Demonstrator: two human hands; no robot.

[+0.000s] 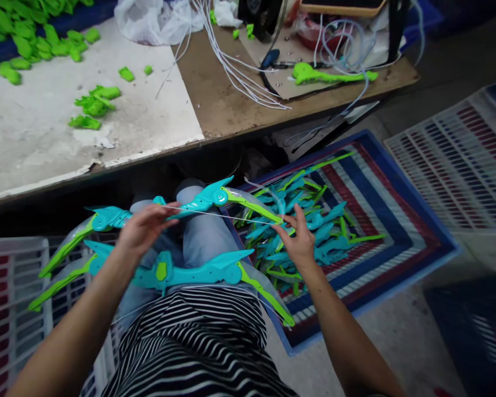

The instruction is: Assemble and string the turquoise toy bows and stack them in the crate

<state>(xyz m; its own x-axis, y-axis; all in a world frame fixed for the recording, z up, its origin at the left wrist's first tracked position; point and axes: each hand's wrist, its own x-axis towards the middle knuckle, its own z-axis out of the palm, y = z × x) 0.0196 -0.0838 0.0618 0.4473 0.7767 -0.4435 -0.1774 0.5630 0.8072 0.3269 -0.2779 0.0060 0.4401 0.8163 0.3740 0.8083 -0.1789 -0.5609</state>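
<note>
Across my lap lies a turquoise and lime-green toy bow [202, 205], with a thin white string [221, 214] drawn along it. My left hand [146, 227] is closed near the bow's middle, pinching the string; its fingers partly cover the grip. My right hand [298, 240] pinches the green limb tip at the bow's right end, where the string meets it. Closer to my body, a second toy bow [202, 271] of the same colours rests across my thighs, untouched by my fingers.
On my right, a blue-rimmed crate [413, 264] holds a heap of similar bows [314, 226]. The workbench [149, 132] ahead carries green parts [97, 102], white cords [240, 77], a screwdriver [273, 59] and a long green piece [330, 75]. White slatted crates [458, 160] stand either side.
</note>
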